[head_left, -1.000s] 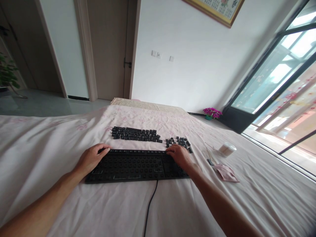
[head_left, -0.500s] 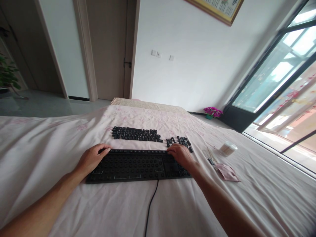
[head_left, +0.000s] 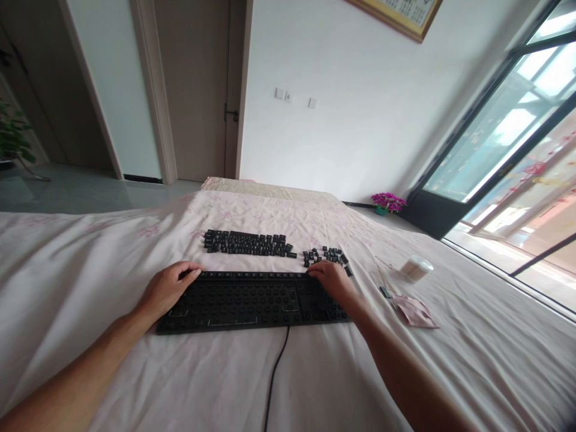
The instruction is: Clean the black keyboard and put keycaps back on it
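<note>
A black keyboard (head_left: 243, 303) lies on the bed sheet with most of its keycaps off; a top row of keys is still on it. My left hand (head_left: 170, 287) grips its far left corner, fingers behind the edge and thumb in front. At the far edge towards the right, my right hand (head_left: 332, 279) is closed on the keyboard, fingertips pinched together; its palm hides part of the number pad. Beyond the keyboard lie loose black keycaps (head_left: 247, 244) in rows, and a smaller group of keycaps (head_left: 330, 253) sits behind my right hand.
A black cable (head_left: 273, 378) runs from the keyboard towards me. To the right are a clear tub of cotton swabs (head_left: 416, 268), a pink cloth (head_left: 414, 311) and a small dark item (head_left: 385, 292). The pale floral sheet (head_left: 202, 375) has wrinkles.
My right hand has slid slightly to the right along the keyboard's far edge. My left hand and the loose keycaps have stayed in place.
</note>
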Available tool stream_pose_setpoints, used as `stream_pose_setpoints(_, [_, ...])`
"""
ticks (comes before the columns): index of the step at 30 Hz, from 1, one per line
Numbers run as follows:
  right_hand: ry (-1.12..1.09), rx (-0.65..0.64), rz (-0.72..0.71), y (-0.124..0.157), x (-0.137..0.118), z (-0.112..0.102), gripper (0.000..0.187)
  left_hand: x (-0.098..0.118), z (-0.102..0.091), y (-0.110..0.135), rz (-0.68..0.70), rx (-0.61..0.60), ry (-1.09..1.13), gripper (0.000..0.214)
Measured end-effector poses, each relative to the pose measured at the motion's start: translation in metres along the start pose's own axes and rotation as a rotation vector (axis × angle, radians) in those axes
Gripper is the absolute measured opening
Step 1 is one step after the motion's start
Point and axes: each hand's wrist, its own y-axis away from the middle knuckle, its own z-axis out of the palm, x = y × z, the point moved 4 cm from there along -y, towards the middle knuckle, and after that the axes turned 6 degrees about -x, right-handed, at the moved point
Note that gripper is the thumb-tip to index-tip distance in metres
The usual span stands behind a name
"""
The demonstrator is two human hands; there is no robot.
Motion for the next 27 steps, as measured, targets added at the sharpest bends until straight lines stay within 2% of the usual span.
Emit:
stream_pose_setpoints(6, [-0.138,-0.025,0.118,-0.002,0.013,0.009,0.021,0.002,-0.001,0.001,-0.015,-0.008,-0.007,0.033])
stream_pose_setpoints(14, [-0.150,-0.023,0.130,-0.001,0.008,0.010,0.020,0.003,-0.001,0.002,-0.020,-0.012,-0.011,0.034])
stream_pose_setpoints(18, [-0.051,0.001,0.075,0.000,-0.001,0.007,0.020,0.002,-0.001,0.001,-0.027,-0.016,-0.012,0.034])
stream_pose_setpoints(27, [0.205,0.090,-0.171,0.014,-0.024,0.003,0.022,0.002,-0.001,0.001,-0.020,-0.008,-0.014,0.034])
